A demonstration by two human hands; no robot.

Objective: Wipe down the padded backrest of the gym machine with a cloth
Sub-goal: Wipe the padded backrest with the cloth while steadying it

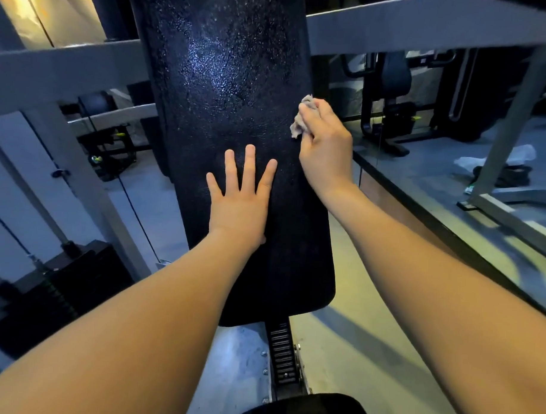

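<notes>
Head view. Right hand [325, 143] is gripping a small crumpled cloth [301, 121], fingers curled round it, the wad showing past the fingertips. It is holding the cloth against the right edge of the padded backrest [239, 81], about halfway up the pad. Whether it is pressing hard or only touching cannot be told.

Left hand [241, 193] is lying flat on the pad, fingers straight and spread, holding nothing. It is sitting below and to the left of the right hand, near it but apart, and looks to be bracing the pad.

Above both hands, the pad surface is glinting with fine pale speckles, probably spray droplets or residue. Around and below the left hand it is looking darker and more even.

Judgement: wiping is under way, not finished. The speckled upper stretch is likely waiting for the cloth, and the lower part may be done or never sprayed; cannot tell which.

Below the left wrist, a toothed adjustment rail [280, 352] is running down from the pad.
</notes>
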